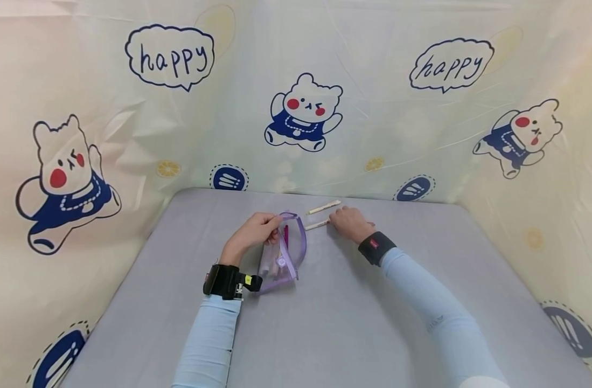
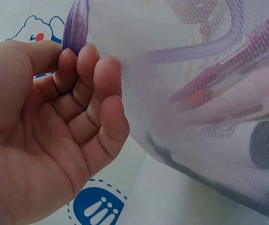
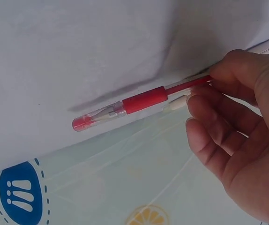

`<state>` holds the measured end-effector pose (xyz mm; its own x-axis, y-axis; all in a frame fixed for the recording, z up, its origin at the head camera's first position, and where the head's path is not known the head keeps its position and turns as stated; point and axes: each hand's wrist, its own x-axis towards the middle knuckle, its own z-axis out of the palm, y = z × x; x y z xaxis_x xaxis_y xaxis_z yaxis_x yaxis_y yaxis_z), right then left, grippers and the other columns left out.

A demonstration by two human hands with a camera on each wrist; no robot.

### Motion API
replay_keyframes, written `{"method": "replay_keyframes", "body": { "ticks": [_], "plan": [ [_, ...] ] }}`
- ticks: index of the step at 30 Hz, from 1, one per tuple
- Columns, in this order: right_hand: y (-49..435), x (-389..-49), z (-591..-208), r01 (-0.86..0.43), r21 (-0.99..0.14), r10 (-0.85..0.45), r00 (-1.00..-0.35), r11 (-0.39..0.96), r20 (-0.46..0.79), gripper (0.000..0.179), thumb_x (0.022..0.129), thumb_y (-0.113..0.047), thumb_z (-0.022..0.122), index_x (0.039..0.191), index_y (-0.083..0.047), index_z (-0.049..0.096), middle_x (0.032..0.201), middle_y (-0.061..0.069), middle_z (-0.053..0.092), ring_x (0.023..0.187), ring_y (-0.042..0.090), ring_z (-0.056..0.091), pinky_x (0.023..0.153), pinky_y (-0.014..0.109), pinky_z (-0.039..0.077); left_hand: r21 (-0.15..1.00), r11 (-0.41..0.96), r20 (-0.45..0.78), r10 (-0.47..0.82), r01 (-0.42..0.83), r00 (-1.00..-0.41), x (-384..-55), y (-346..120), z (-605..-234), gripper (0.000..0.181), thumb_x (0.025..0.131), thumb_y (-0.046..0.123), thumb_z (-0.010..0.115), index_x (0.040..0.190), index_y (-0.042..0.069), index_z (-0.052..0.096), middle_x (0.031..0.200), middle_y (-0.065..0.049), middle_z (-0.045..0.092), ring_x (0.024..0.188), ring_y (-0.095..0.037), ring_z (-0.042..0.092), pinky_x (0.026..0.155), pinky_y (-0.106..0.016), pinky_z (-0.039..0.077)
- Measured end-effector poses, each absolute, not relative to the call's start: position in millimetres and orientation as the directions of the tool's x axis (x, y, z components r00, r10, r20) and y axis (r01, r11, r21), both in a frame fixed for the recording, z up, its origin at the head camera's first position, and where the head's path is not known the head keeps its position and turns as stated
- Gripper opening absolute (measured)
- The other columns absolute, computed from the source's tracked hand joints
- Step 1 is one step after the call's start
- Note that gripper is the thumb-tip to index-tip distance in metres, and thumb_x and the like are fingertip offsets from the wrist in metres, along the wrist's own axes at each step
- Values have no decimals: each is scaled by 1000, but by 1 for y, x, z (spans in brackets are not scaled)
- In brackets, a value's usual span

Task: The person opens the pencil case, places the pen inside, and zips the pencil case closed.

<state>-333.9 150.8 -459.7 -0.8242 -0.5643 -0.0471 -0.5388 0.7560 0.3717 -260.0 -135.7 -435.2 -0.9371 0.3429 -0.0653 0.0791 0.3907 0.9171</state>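
A mesh pencil case (image 1: 271,269) with purple trim stands open on the table. My left hand (image 1: 259,229) pinches its purple zipper edge (image 2: 76,26) between thumb and fingers. Through the mesh in the left wrist view I see a magenta pen (image 2: 219,70) and several thicker light-coloured pens, one with a dark end (image 2: 268,143). Further right, my right hand (image 1: 351,223) holds a red gel pen (image 3: 146,99) by thumb and fingertips, its clear-capped end pointing away from the fingers. Next to that hand lies a cream pen (image 1: 317,225).
A second cream pen (image 1: 324,207) lies farther back, near the table's rear edge. The grey-covered table (image 1: 344,334) meets a printed cloth backdrop (image 1: 373,118) at the back and on both sides.
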Motion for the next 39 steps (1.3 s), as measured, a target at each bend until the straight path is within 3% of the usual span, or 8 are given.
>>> {"method": "replay_keyframes", "body": {
  "ticks": [12,18,28,39],
  "plan": [
    [152,-332,-450,-505,295,-521,-853,811,-26,20,102,-23,53,103,-8,67,88,11,66,80,27,61,62,39,53,917,390,-67,353,81,-933,-259,-136,-434,38,105,28,45,78,4,57,70,-4,57,63,-18,57,65,-42,51],
    [152,-331,-441,-481,212,-478,-876,851,-69,14,96,-15,59,106,-7,65,90,10,64,82,25,60,63,36,50,920,383,-67,356,80,-932,-260,-134,-435,38,105,30,45,79,4,57,71,-4,57,64,-19,57,64,-38,50],
    [148,-328,-425,-463,106,-449,-884,880,-130,11,90,-12,64,99,-7,62,82,5,59,70,18,51,60,30,42,917,390,-61,357,89,-932,-261,-134,-434,39,106,29,45,78,4,56,71,-5,57,65,-21,58,63,-36,49],
    [146,-329,-420,-463,-98,-473,-857,881,-204,7,89,-15,64,92,-9,63,76,2,56,65,15,51,56,25,38,920,384,-66,357,83,-932,-260,-133,-435,38,106,27,45,78,4,57,69,-4,57,63,-18,56,60,-34,48]
  ]
}}
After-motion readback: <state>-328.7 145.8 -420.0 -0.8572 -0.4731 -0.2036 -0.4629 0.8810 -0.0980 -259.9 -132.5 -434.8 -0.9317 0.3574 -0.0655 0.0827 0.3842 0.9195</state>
